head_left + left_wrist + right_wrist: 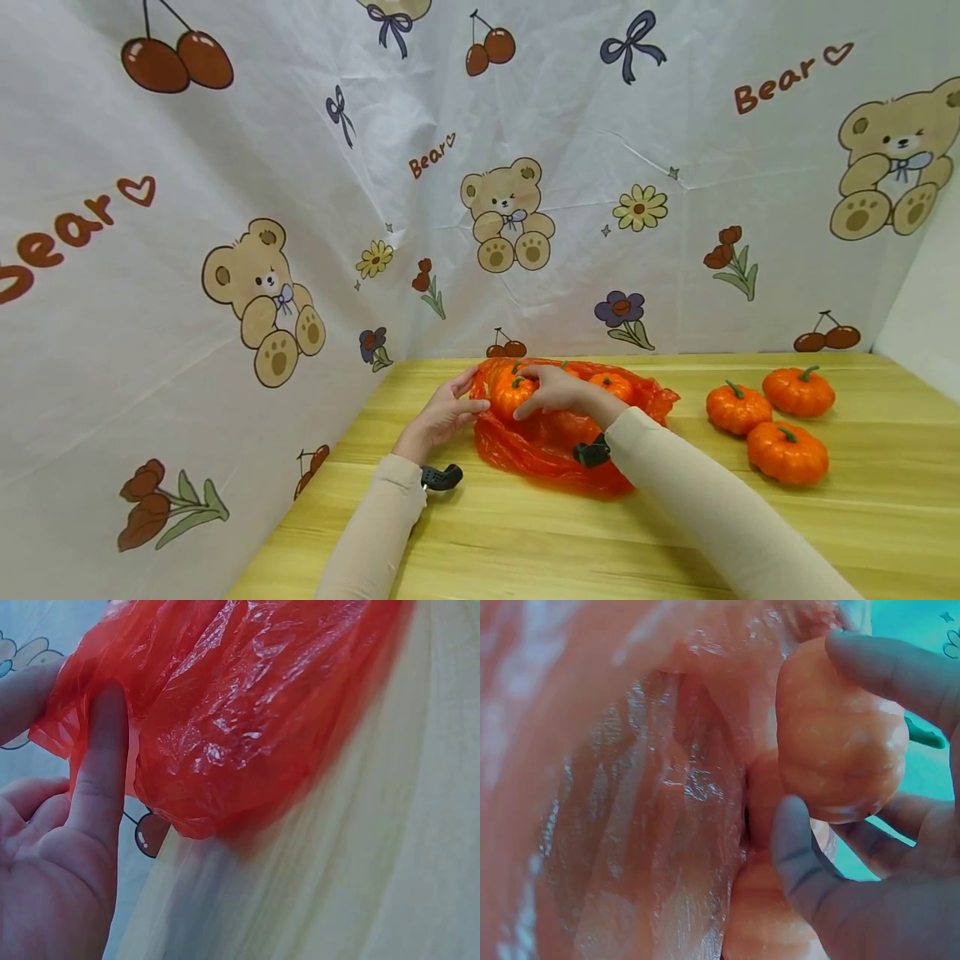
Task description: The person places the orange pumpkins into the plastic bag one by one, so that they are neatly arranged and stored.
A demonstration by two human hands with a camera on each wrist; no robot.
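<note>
Near the back edge of the bench [487, 542], the left hand [444, 412], forearm stretched forward, pinches the rim of a red plastic bag [517, 454]. The right hand [558, 390], forearm slanting leftward, clamps a miniature pumpkin [510, 403] at the mouth: seemingly loading or unloading, so the next move calls for a steady opening. Three loose pumpkins [787, 454] sit toward the right back corner.

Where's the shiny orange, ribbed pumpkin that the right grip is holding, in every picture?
Head: the shiny orange, ribbed, round pumpkin with a green stem is just right of centre, below mid-height, in the right grip.
Left wrist: I can't see it here.
Right wrist: the pumpkin is right of centre, mostly in the upper half, stem pointing right.
Shared landmark: the thin, crinkly red plastic bag shows in all three.
</note>
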